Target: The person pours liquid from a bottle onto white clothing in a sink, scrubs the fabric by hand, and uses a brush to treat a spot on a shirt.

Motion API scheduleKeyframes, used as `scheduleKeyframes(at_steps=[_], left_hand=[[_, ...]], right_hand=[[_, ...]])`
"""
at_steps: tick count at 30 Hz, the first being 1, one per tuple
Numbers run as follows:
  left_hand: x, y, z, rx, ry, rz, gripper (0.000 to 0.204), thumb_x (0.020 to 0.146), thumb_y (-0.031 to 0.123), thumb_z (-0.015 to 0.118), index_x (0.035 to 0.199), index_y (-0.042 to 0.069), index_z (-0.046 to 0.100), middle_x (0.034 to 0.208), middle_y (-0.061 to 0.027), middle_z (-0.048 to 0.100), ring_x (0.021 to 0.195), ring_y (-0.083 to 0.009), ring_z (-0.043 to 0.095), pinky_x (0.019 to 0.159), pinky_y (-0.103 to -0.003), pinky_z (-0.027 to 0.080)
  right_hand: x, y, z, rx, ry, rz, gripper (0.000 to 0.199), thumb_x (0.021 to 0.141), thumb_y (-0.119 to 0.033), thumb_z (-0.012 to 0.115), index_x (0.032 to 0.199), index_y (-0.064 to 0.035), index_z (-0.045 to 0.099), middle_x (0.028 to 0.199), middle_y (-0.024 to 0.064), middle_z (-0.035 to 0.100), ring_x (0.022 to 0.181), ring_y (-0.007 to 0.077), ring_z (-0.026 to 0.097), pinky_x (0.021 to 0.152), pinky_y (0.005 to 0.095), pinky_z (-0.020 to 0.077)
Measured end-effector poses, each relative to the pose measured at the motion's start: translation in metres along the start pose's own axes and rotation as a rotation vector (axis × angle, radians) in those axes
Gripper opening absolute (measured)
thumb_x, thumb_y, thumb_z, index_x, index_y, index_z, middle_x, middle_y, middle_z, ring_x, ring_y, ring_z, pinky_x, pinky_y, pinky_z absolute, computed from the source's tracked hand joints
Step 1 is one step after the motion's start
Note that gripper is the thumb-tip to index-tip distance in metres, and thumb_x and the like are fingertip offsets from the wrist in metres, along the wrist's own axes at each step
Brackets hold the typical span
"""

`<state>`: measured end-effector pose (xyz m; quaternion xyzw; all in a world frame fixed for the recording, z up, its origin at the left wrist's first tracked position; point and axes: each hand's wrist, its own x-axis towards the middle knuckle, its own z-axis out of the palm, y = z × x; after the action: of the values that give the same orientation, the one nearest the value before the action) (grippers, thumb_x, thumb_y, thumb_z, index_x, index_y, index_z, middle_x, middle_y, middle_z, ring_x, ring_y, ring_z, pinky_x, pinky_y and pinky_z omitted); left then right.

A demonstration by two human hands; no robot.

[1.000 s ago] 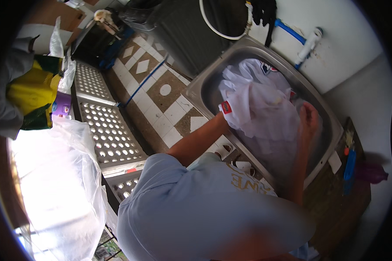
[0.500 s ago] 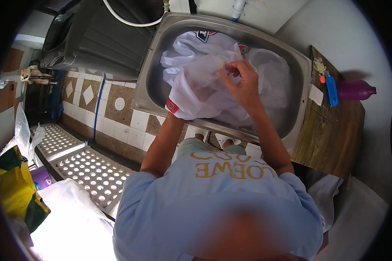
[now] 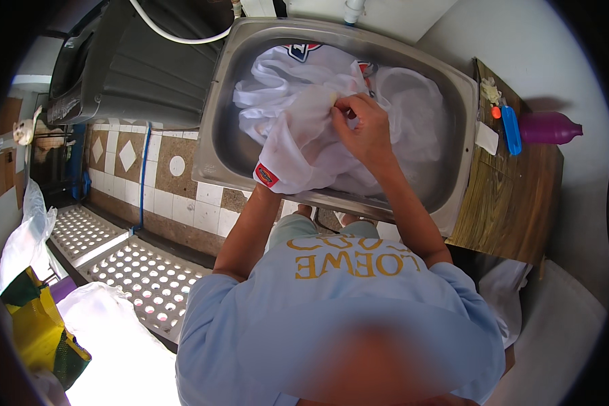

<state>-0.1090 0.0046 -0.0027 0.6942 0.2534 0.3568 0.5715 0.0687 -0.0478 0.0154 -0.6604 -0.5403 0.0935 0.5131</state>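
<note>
A wet white garment of thin fabric, with a red label patch at its near left corner, is bunched in the steel sink. My left forearm runs up beneath this cloth, and the fabric covers my left hand, so its fingers are hidden. Over the raised cloth, my right hand is closed in a pinch on a small pale-yellow piece, which touches the fabric. What that piece is made of, I cannot make out. More white fabric lies in the sink to the right.
A wooden counter adjoins the sink on the right, bearing a blue brush and a purple bottle. Left of the sink stands a dark ribbed plastic unit. A perforated grey panel and a yellow-green bag are lower left.
The whole scene has shifted slightly in view. My right hand stays pinched on the pale piece over the cloth, its fingers now turned further down. The left hand remains covered.
</note>
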Motion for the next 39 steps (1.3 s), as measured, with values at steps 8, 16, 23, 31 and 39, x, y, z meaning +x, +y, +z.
scheduleKeyframes(at_steps=[8,16,23,31,39], left_hand=[[0.005,-0.005,-0.007,-0.684,0.015,-0.318,0.086,0.058,0.007,0.084,0.132,0.001,0.04,0.123,-0.0097,0.054,0.11,-0.0186,0.055,0.096,-0.034,0.046],[0.031,0.004,-0.013,-0.398,-0.116,-0.16,0.083,0.059,0.007,0.084,0.13,0.002,0.042,0.122,-0.0093,0.055,0.109,-0.0189,0.056,0.095,-0.035,0.047],[0.059,0.007,-0.01,-0.351,-0.194,-0.149,0.081,0.059,0.008,0.084,0.129,0.002,0.044,0.121,-0.0089,0.055,0.108,-0.0192,0.056,0.094,-0.035,0.048],[0.138,-0.101,-0.039,-0.256,-0.476,-0.263,0.044,0.09,0.02,0.058,0.13,0.003,0.048,0.123,-0.0111,0.058,0.107,-0.022,0.058,0.093,-0.035,0.048],[0.137,-0.102,-0.026,-0.177,-0.883,-0.126,0.051,0.093,0.027,0.052,0.136,0.001,0.044,0.134,-0.0154,0.051,0.117,-0.0291,0.053,0.101,-0.041,0.043]], right_hand=[[0.009,0.034,-0.021,0.387,0.014,0.305,0.012,0.082,-0.005,0.064,0.094,-0.0038,0.065,0.086,0.0047,0.063,0.077,0.0109,0.059,0.063,0.0243,0.0454],[0.005,0.069,-0.014,0.441,-0.27,0.337,0.028,0.089,-0.018,0.06,0.113,-0.0034,0.063,0.097,0.0024,0.063,0.085,0.011,0.054,0.078,0.0255,0.0422],[0.008,0.072,-0.05,0.658,-0.221,0.339,0.016,0.089,-0.016,0.059,0.098,-0.0036,0.062,0.085,-0.0008,0.059,0.079,0.0081,0.052,0.072,0.0235,0.0396],[-0.005,0.081,-0.14,1.209,-0.021,0.408,0.012,0.09,-0.014,0.05,0.097,-0.0045,0.053,0.092,0.0024,0.058,0.088,0.0115,0.054,0.082,0.0268,0.0414],[-0.065,0.088,-0.167,1.196,0.311,0.49,0.012,0.089,-0.017,0.051,0.095,-0.0063,0.052,0.092,0.0034,0.059,0.086,0.0138,0.056,0.081,0.0285,0.0437]])
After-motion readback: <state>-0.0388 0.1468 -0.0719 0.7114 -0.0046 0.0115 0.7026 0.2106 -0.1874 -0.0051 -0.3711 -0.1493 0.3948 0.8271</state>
